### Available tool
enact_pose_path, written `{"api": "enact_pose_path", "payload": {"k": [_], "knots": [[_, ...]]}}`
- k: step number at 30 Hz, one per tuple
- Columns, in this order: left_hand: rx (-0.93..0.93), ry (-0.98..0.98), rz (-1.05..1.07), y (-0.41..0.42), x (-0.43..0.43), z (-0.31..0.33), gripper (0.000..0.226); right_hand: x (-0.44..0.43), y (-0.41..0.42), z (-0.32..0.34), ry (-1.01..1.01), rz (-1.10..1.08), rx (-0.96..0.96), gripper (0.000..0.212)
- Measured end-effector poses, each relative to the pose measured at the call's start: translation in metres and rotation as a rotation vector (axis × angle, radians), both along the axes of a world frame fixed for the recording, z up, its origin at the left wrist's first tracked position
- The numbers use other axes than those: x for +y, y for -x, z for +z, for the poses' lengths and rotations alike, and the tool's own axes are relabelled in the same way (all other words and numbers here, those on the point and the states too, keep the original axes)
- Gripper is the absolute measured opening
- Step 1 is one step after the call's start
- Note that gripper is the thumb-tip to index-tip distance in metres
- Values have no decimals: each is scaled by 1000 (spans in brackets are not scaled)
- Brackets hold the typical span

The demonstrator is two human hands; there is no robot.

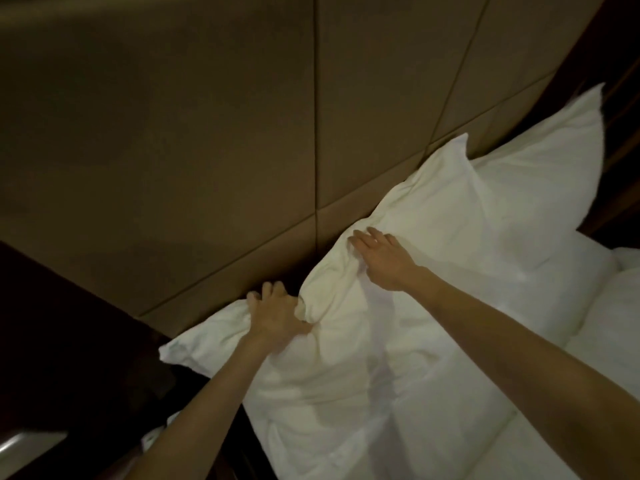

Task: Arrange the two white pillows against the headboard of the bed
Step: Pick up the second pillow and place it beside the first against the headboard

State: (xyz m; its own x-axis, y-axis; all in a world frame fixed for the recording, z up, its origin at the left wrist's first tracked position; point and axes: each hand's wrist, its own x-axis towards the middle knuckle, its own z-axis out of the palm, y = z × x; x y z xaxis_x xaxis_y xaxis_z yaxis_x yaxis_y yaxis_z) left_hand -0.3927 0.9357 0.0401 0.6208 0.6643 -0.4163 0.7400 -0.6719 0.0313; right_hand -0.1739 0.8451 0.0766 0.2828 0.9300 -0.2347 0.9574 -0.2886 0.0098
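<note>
A white pillow leans against the tan padded headboard in the middle of the view. My left hand grips a bunched fold at the pillow's lower left edge, close to the headboard. My right hand lies flat on the pillow's top edge, fingers spread, pressing into the fabric. A second white pillow stands behind it to the right, its corner pointing up along the headboard.
A white duvet covers the bed below the pillows. Dark wooden furniture fills the lower left beside the bed. A dark panel borders the headboard at the right.
</note>
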Motion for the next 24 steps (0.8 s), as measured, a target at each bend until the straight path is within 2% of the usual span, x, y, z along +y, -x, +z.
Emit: {"api": "enact_pose_path", "payload": {"k": [2, 4, 6, 10, 13, 16, 19, 24], "knots": [[-48, 155, -45, 7, -7, 13, 57, -7, -4, 4, -2, 15, -28, 76], [-174, 437, -34, 16, -18, 23, 41, -13, -9, 10, 37, 21, -86, 79], [-246, 567, -62, 20, -30, 30, 25, -18, -19, 20, 134, 30, -223, 73], [-313, 487, -167, 23, -50, 40, 29, -35, -38, 41, 305, 87, -457, 54], [-352, 440, -179, 27, -59, 46, 12, -54, -42, 51, 352, 135, -527, 49], [-379, 335, -120, 25, -55, 59, 30, -66, -44, 67, 247, 62, -519, 43], [-433, 211, -92, 18, -51, 86, 37, -72, -57, 94, 86, -42, -509, 38], [-710, 23, -86, 17, -53, 141, 49, -68, -69, 128, -129, -118, -505, 33]]}}
